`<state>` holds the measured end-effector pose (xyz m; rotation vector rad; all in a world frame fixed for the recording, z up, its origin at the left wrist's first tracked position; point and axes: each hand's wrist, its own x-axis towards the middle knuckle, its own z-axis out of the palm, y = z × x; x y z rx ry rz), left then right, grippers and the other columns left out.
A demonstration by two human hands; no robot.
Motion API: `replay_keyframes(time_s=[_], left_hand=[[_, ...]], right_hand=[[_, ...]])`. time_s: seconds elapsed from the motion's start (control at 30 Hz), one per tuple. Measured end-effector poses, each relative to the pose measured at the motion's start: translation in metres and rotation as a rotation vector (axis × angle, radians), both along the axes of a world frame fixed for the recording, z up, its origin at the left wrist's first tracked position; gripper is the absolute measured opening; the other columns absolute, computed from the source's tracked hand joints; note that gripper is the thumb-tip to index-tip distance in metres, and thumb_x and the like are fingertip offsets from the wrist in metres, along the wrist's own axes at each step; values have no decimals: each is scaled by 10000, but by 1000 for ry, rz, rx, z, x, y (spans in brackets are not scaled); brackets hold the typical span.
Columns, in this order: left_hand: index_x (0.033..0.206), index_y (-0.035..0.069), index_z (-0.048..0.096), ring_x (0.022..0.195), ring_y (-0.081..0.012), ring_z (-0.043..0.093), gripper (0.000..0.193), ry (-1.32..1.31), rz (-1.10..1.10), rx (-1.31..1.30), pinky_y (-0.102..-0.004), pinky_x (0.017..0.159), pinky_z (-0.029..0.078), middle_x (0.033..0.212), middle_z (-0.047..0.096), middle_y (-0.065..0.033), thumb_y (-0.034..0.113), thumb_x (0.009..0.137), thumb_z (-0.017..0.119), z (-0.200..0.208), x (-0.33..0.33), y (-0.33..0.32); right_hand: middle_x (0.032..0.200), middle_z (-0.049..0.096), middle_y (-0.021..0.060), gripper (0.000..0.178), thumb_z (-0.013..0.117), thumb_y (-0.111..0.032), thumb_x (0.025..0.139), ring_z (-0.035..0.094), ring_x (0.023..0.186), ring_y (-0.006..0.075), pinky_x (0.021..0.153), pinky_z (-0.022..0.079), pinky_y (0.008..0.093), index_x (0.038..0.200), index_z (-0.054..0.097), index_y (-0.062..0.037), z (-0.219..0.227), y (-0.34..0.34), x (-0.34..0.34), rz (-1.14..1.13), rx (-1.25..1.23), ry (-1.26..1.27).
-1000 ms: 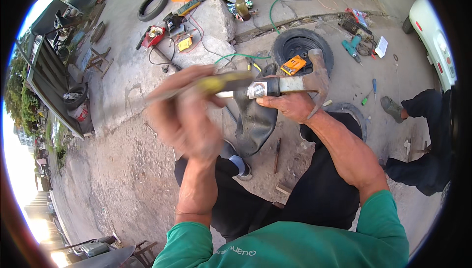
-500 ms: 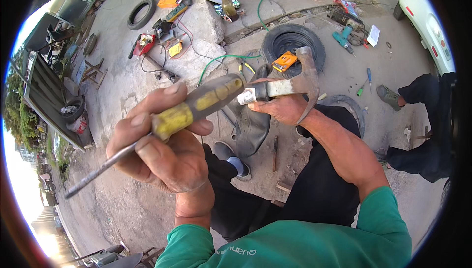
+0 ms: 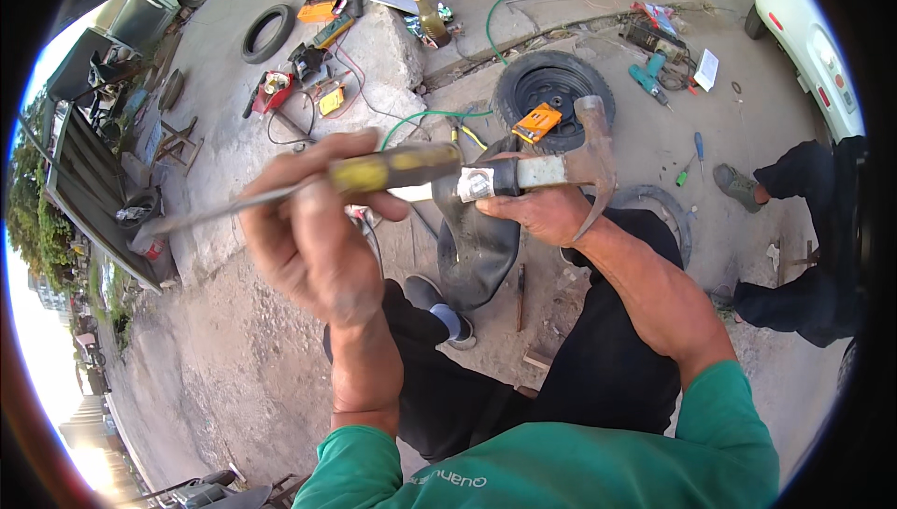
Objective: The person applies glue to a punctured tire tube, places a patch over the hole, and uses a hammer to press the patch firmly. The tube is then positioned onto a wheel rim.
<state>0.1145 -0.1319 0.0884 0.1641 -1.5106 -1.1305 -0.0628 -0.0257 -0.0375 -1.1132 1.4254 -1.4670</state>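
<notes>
My left hand [image 3: 322, 252] is closed around a screwdriver [image 3: 397, 171] with a worn yellow and dark handle. Its long shank points left, blurred at the tip. My right hand [image 3: 542, 213] grips a rusty claw hammer [image 3: 594, 156] below the head, by a pale handle with a dark band. The handle runs left and passes behind the screwdriver's grip, so whether the two touch cannot be told. Beneath the hands, between my legs, hangs or lies a limp black rubber inner tube [image 3: 478, 271].
Beyond my hands lies a wheel with a tyre [image 3: 553, 89], an orange box [image 3: 536, 122] on it. A teal power drill [image 3: 649, 77] and a blue screwdriver [image 3: 699, 145] lie to the right. A person's legs [image 3: 794, 182] stand at the far right. A green hose [image 3: 495, 28] crosses the ground.
The screwdriver has swung to nearly level, its tip rising, and my left hand has moved slightly up. The hammer has shifted a little to the right in my right hand.
</notes>
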Motion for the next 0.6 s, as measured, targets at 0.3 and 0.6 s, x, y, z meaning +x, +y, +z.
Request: replay_keyframes(time_s=[0.3,0.6], left_hand=[[1200,3,531,650,-198,684,224,85,5,8,-285,569,581,1068,715,-283,179,1086,452,9,7,8],[1226,17,491,618,-185,657,199,164,-49,4,-304,555,598,1071,692,-275,128,1064,459,7,10,7]], right_hand=[[1108,718,32,401,818,-140,873,647,1015,109,921,517,297,1231,677,-26,-6,3,-2,8,-9,92],[1064,712,31,398,832,-169,862,640,974,106,881,513,288,1197,677,-21,7,3,-4,-10,26,109]])
